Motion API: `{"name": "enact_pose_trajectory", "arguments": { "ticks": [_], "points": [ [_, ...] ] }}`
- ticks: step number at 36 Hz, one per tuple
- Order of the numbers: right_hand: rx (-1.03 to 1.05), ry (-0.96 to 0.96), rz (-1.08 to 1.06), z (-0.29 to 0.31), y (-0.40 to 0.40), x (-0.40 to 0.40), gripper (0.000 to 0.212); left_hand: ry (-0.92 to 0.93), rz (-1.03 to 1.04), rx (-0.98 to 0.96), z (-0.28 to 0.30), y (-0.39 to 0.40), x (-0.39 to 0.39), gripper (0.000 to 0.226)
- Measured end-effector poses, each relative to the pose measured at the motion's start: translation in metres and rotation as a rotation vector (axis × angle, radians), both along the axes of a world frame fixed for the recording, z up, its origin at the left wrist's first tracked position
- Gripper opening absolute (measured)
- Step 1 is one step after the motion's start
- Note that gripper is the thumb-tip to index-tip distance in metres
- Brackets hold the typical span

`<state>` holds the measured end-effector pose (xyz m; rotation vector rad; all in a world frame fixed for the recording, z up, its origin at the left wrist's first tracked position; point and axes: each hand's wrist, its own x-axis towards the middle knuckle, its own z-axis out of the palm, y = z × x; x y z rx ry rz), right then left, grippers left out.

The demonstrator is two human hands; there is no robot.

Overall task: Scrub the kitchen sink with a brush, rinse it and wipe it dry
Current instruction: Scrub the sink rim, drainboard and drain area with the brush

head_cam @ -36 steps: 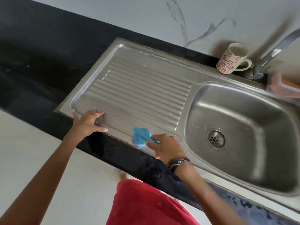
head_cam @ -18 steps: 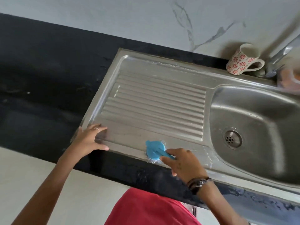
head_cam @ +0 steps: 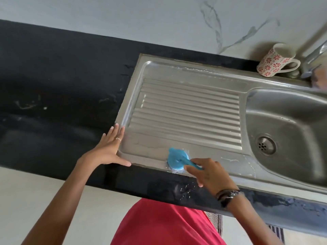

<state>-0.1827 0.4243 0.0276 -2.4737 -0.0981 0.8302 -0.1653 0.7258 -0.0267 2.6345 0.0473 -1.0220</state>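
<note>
Flowered mug (head_cam: 273, 61) beside tap (head_cam: 314, 58)

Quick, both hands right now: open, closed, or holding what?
Left hand: open, fingers straight, resting on the sink corner.
Right hand: gripping the blue brush.

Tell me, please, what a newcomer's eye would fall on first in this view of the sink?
First comes the bright blue brush, pressed on the near rim of the steel drainboard and gripped by the right hand. Next, the left hand lies flat on the drainboard's left corner. Last, a red-flowered mug stands at the far edge beside the tap.
</note>
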Motion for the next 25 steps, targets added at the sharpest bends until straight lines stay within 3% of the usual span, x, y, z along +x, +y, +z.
{"name": "enact_pose_trajectory", "arguments": {
  "ticks": [12,15,20,25],
  "points": [
    [0.091,-0.068,0.167,-0.007,0.123,0.009,0.03,-0.138,-0.098,0.059,-0.002,0.008,-0.01,0.128],
    [0.08,-0.087,0.165,-0.007,0.115,0.002,0.03,-0.189,-0.073,0.093,-0.003,0.018,-0.023,0.131],
    [0.048,-0.061,0.043,-0.007,0.07,-0.003,0.029,-0.073,-0.021,0.108,-0.001,0.032,-0.034,0.13],
    [0.035,-0.061,0.017,-0.003,0.065,-0.009,0.028,-0.07,-0.023,0.099,0.0,0.031,-0.034,0.132]
  ]
}}
